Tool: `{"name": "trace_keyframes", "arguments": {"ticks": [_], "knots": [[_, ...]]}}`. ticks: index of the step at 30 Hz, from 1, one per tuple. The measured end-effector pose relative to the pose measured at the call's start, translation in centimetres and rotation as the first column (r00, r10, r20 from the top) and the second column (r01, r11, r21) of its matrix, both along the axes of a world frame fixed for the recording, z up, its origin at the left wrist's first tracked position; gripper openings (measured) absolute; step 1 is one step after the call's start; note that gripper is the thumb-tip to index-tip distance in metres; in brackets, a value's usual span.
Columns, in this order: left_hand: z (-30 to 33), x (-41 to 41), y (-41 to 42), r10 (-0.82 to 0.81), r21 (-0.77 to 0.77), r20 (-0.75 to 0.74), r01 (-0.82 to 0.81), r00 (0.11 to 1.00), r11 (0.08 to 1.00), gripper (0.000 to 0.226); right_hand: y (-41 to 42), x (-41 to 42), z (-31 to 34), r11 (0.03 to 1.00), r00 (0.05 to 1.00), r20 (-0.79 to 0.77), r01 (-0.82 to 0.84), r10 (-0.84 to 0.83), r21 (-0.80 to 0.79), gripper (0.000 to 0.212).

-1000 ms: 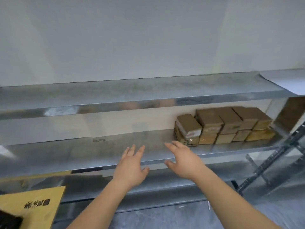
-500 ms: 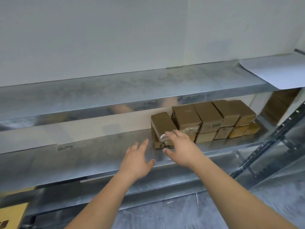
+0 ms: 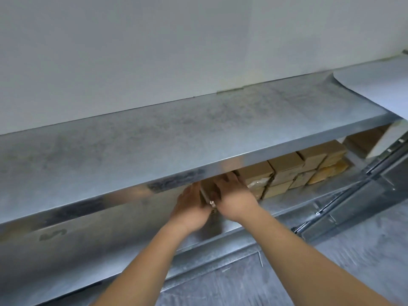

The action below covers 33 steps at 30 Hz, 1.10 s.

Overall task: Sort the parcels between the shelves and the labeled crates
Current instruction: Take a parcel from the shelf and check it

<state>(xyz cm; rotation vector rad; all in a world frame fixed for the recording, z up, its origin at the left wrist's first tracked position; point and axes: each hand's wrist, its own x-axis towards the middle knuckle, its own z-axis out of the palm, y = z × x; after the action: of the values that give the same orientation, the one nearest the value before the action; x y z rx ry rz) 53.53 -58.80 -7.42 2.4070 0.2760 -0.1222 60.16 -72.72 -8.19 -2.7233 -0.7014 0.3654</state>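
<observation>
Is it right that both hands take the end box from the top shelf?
No. The head view shows both hands around the end box on the middle shelf, under the top shelf, which holds no boxes.

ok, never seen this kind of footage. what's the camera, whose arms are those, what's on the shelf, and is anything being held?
There is no robot here. A person wears one wide-angle camera on the head, looking forward and down, so the two bare arms coming up from the bottom edge are their own.

They face a metal rack. The upper shelf carries only a white sheet at its right end. On the lower shelf, a double-layer row of brown parcels sits to the right.

The left hand and right hand clasp the leftmost parcel from either side, partly hidden under the upper shelf's edge. Whether it is lifted cannot be told.
</observation>
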Motion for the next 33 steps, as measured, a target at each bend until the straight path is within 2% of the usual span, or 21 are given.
{"name": "trace_keyframes", "arguments": {"ticks": [3,5,8,10,12,16,18,21,23,25,26,29,31,33], "knots": [[0.0,1.0,0.0,-0.021,-0.061,0.002,0.021,1.000,0.998,0.026,0.1,0.5,0.5,0.995,0.993,-0.088,0.089,-0.085,0.042,0.052],[-0.3,1.7,0.2,0.014,-0.026,-0.020,-0.014,1.000,1.000,0.024,-0.2,1.2,0.1,0.982,0.982,-0.131,0.151,-0.136,0.112,0.040],[-0.5,2.2,0.5,0.118,0.029,-0.096,-0.116,0.988,0.993,0.025,-0.5,2.1,-1.0,0.947,0.948,-0.217,0.273,-0.234,0.171,0.067],[-0.4,2.3,0.5,0.146,-0.018,-0.143,-0.150,0.979,0.989,0.013,-0.6,2.9,-2.2,0.951,0.933,-0.262,0.285,-0.246,0.121,0.072],[0.2,2.2,0.3,0.139,-0.063,-0.151,-0.149,0.979,0.987,0.023,-0.6,3.9,-3.1,0.972,0.936,-0.296,0.222,-0.191,0.076,0.070],[1.6,1.3,-0.5,0.148,-0.050,-0.172,-0.159,0.974,0.986,0.036,-1.0,3.8,-2.2,0.993,0.961,-0.270,0.090,-0.065,0.078,0.088],[2.0,0.4,-1.0,0.198,-0.051,-0.143,-0.207,0.970,0.977,0.043,-1.9,2.5,-0.3,0.985,0.975,-0.223,0.043,-0.005,0.164,0.078],[2.1,-2.0,-2.1,0.278,-0.146,-0.013,-0.277,0.960,0.950,0.057,-4.0,0.3,1.6,0.933,0.981,-0.181,-0.003,0.073,0.359,0.062],[2.1,-4.0,-3.2,0.316,-0.154,0.107,-0.298,0.943,0.942,0.049,-5.6,-1.2,2.0,0.902,0.980,-0.154,-0.050,0.128,0.430,0.049],[2.1,-6.0,-4.5,0.361,-0.174,0.201,-0.329,0.911,0.928,0.034,-6.7,-2.4,2.0,0.856,0.971,-0.157,-0.077,0.182,0.511,0.026],[2.1,-6.9,-5.1,0.373,-0.199,0.235,-0.331,0.898,0.922,0.030,-7.1,-3.0,1.9,0.828,0.967,-0.151,-0.089,0.205,0.554,0.024],[2.1,-9.1,-6.7,0.429,-0.259,0.284,-0.362,0.858,0.895,0.027,-8.1,-4.4,1.8,0.787,0.957,-0.138,-0.123,0.256,0.605,0.027],[2.3,-10.5,-7.5,0.490,-0.229,0.296,-0.437,0.820,0.870,0.028,-8.8,-5.1,1.6,0.779,0.940,-0.207,-0.087,0.271,0.621,0.028],[2.6,-12.1,-8.2,0.562,-0.252,0.257,-0.507,0.786,0.825,0.039,-9.4,-5.6,1.5,0.769,0.906,-0.290,-0.057,0.308,0.637,0.057]]}}
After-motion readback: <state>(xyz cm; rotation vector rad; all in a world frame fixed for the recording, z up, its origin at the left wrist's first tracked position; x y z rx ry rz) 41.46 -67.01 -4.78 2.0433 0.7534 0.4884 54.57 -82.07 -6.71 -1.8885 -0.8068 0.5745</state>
